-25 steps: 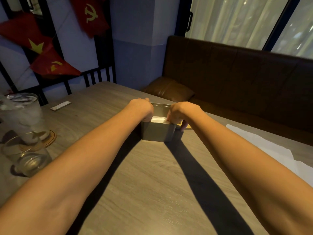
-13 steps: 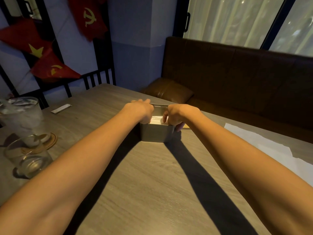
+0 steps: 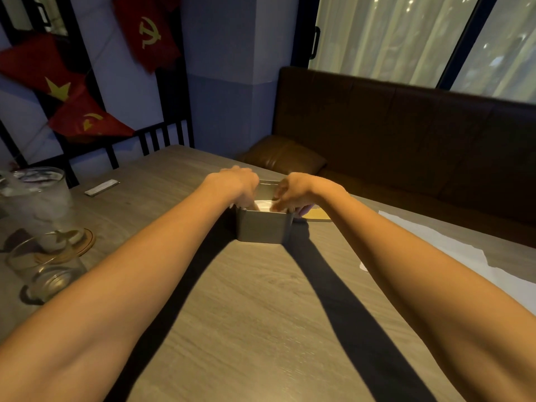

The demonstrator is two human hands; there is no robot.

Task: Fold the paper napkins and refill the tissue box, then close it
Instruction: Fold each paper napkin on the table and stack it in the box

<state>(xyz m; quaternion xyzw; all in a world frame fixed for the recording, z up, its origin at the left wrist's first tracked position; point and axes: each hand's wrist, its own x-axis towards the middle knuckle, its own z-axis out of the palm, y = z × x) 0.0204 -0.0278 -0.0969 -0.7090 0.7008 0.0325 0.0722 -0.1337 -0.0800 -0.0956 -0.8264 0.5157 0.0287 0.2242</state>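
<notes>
A grey metal tissue box stands on the wooden table, its top open. White folded napkins show inside it between my hands. My left hand curls over the box's left wall, fingertips down at the rim. Over the right wall sits my right hand, its fingers bent into the box and a fingertip showing outside the wall. A flat yellowish piece, possibly the lid, lies just right of the box. How deep the napkins sit is hidden by my hands.
A sheet of loose white paper napkin lies on the table at the right. Two drinking glasses and a coaster stand at the left edge, a small wrapped packet behind them. A dark bench runs along the far side.
The box has turned slightly, so its near face now points straight at me. Both hands stay on its top and have closed in a little over the napkins.
</notes>
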